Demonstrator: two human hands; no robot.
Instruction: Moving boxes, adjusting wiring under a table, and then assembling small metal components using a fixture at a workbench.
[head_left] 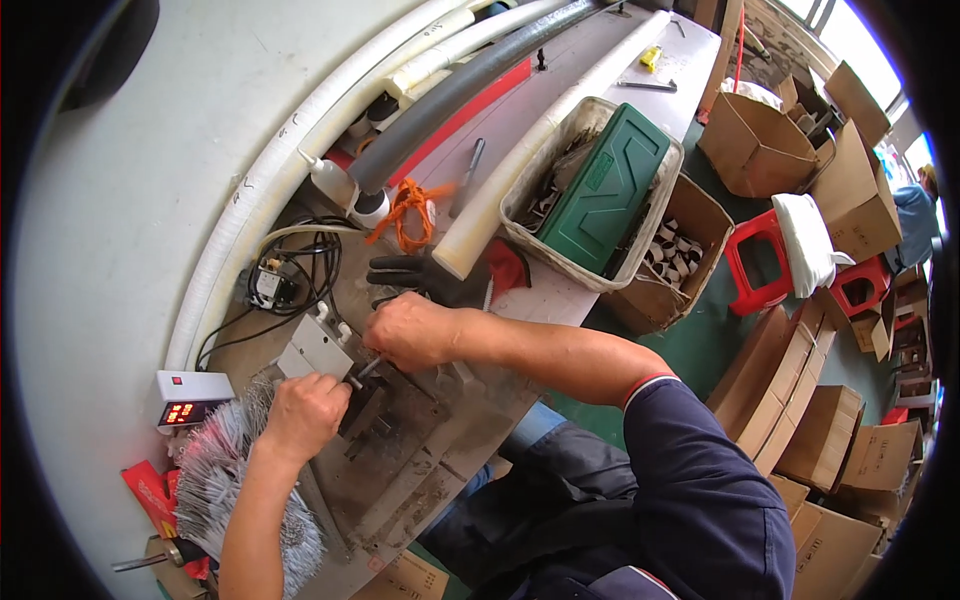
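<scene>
My right hand is closed at a small metal fixture on the worktable. A short metal rod sticks out below its fingers. My left hand has its fingers bent together against the lower edge of the fixture's pale metal block; what they hold, if anything, is hidden. White fittings stand on that block. Behind my right hand lies a black and red work glove. Beside my left forearm is a big bundle of thin grey strips.
A white box with a red lit display stands at the left. Long pale tubes curve along the wall. A white bin holding a green case sits at the table's right edge. Cartons and a red stool stand beyond.
</scene>
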